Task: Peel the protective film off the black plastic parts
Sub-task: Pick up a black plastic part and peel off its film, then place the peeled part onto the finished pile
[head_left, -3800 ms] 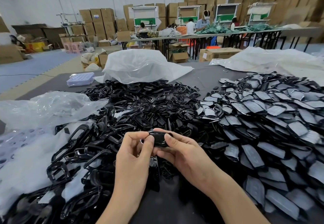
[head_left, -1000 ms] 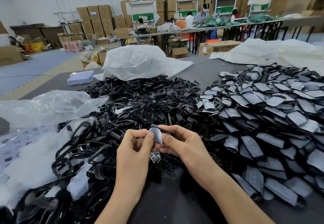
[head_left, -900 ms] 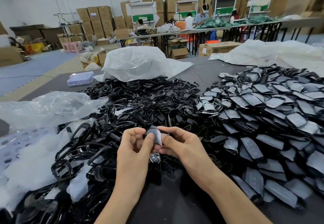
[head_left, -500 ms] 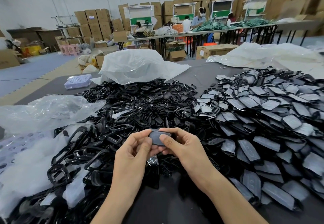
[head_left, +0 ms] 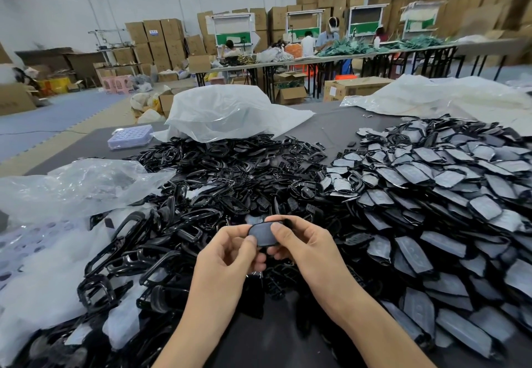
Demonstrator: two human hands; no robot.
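A crumpled white plastic bag [head_left: 230,111] sits heaped. Just left of it lies a lavender perforated plastic tray [head_left: 130,136]. Far behind it, long grey tables [head_left: 290,63] carry possibly green fabric [head_left: 345,50], beside stacked brown cardboard boxes [head_left: 155,36].

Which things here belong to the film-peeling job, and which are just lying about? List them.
Job: black part, pinched by left hand and right hand; film-covered parts pile.
Lying about: white plastic bag; clear bag; lilac tray; cardboard box.
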